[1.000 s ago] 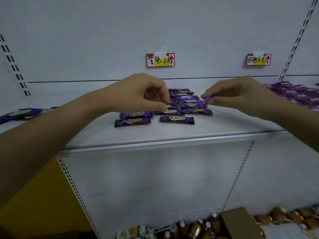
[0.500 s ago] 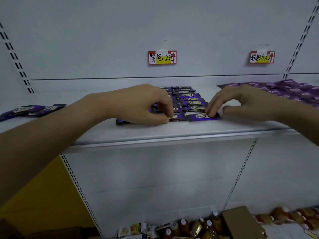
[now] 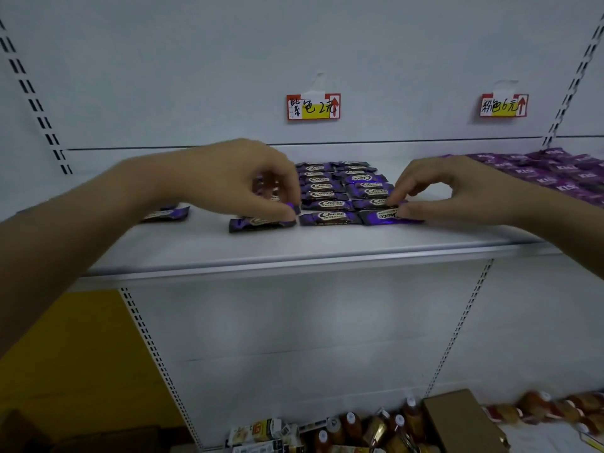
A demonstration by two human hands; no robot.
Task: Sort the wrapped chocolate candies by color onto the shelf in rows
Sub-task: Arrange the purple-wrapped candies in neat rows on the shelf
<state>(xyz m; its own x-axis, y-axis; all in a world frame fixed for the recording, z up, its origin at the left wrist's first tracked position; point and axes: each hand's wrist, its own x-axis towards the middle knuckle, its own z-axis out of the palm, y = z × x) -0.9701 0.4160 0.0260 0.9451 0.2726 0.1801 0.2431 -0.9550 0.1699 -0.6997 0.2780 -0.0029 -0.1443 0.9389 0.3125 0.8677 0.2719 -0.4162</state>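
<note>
On the white shelf (image 3: 294, 248), I had the left hand (image 3: 235, 181) pinching the front-left purple candy (image 3: 258, 223) with curled fingers, and the right hand (image 3: 457, 191) pinching the front-right candy (image 3: 379, 216). The middle candy (image 3: 327, 218) lay between them, and the purple rows (image 3: 340, 186) were just behind.

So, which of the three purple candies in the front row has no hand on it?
The middle candy: its whole Choco label shows. The left hand overlaps the left candy, and the right hand pinches the right candy.
</note>
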